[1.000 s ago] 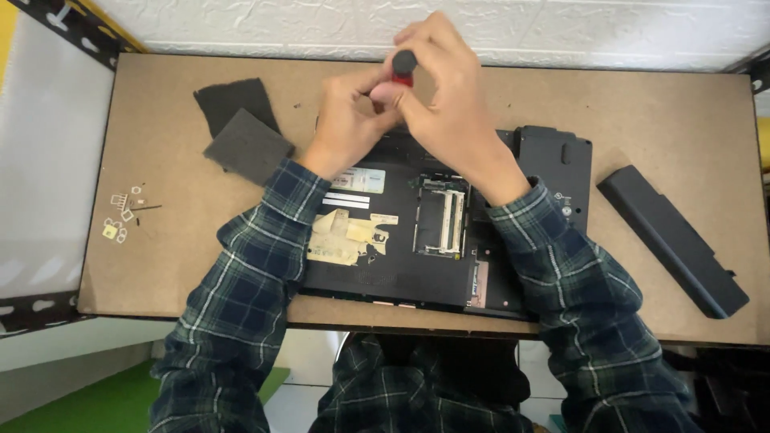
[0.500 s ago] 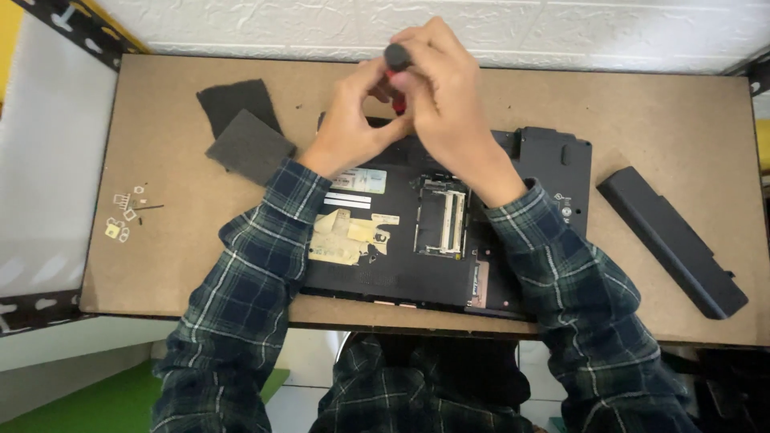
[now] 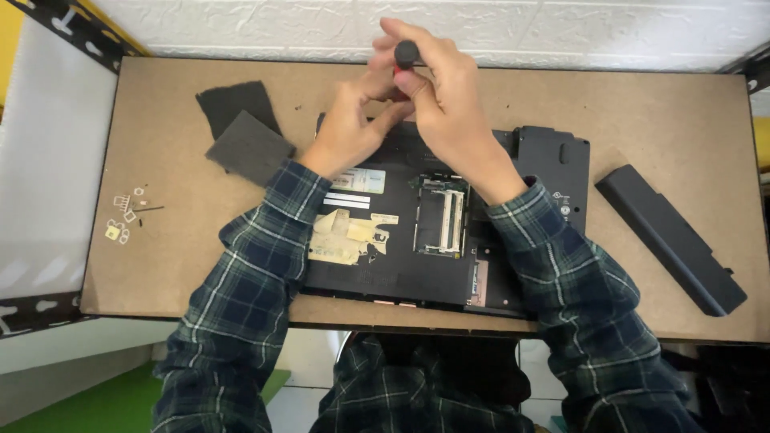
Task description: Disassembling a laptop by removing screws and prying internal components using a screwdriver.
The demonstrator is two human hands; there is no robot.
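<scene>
A black laptop (image 3: 401,265) lies upside down on the brown table (image 3: 658,112), with an open memory bay (image 3: 439,218) and peeling yellowish stickers (image 3: 346,236). My right hand (image 3: 449,104) grips a screwdriver (image 3: 407,54) with a black cap and red handle, held upright over the laptop's far edge. My left hand (image 3: 349,128) rests beside it, fingers touching the screwdriver's lower part. The screwdriver's tip is hidden behind my hands.
Two dark cover panels (image 3: 241,132) lie at the far left of the table. Small screws and bits (image 3: 128,212) sit near the left edge. A long black battery (image 3: 670,236) lies at the right. A black metal frame (image 3: 72,32) borders the table.
Both hands with the screwdriver have shifted slightly up and away along the laptop's far edge. Nothing else on the table moved.
</scene>
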